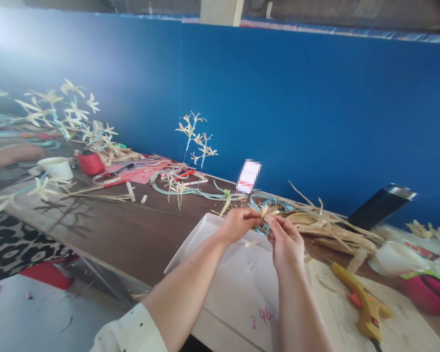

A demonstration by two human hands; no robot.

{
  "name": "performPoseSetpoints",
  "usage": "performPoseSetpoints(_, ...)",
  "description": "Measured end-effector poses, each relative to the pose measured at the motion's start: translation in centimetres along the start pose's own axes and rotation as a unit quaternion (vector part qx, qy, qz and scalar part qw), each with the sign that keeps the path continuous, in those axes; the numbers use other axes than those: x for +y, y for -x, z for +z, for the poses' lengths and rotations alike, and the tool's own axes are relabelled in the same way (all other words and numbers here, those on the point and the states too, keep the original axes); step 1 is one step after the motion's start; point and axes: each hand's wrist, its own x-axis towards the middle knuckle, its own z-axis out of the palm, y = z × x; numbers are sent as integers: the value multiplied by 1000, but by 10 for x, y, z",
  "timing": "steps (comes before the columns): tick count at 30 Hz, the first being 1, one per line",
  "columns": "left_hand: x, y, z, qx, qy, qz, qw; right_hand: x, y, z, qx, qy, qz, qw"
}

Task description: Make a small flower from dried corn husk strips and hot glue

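Observation:
My left hand (240,224) and my right hand (286,237) meet over a shallow white box lid (190,242). Both are closed in a pinch on a small pale flower (265,211) of dried husk strips, its petals poking up between the fingertips. The lower part of the flower is hidden by my fingers. A loose pale petal (251,243) lies in the lid below. Just behind my hands are coils of light-blue tape (271,200) and a heap of dried husks (326,227).
A yellow glue gun (364,303) rests on paper at the right, near a white tape roll (398,258) and a black bottle (381,205). Finished husk flowers (201,149) stand by the blue wall. Another person's hand (25,152) is at far left.

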Motion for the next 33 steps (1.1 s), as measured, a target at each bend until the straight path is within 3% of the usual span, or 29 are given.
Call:
performPoseSetpoints(3,-1,-1,1,14,6,-9,1000,0,2,3,37,81,-69,994)
performPoseSetpoints(6,-5,-4,1,16,23,-7,1000,0,4,4,38,98,-86,991)
performPoseSetpoints(11,-9,-6,2,12,51,-3,999,-3,6,4,32,105,-62,992)
performPoseSetpoints(22,1,-3,3,11,124,-3,992,-2,5,6,26,6,-38,999)
performPoseSetpoints(33,4,0,-1,-4,118,-11,993,-2,1,3,25,-84,34,996)
